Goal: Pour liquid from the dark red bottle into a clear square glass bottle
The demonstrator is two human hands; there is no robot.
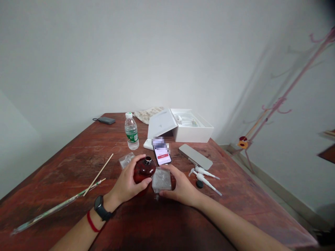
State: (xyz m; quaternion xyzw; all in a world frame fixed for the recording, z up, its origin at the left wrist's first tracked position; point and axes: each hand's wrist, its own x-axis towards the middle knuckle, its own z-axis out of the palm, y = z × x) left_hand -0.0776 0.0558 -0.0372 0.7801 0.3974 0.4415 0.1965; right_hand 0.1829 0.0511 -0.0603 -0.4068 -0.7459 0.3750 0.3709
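Brown bottle (pixel 143 171) points upward, long axis near upright, clasped by the left hand (pixel 128 184) as the right hand (pixel 181 186) grips clear plastic (pixel 161 180).

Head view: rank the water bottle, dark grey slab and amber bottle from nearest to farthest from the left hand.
1. Amber bottle: held in the left hand.
2. Water bottle: upright, beyond the hand.
3. Dark grey slab: toward the table's far left corner.

Chopsticks (pixel 98 174) left of held bottle (pixel 144 170), pumps (pixel 205 181) right, phone (pixel 162 153) behind, box (pixel 193 134) behind phone
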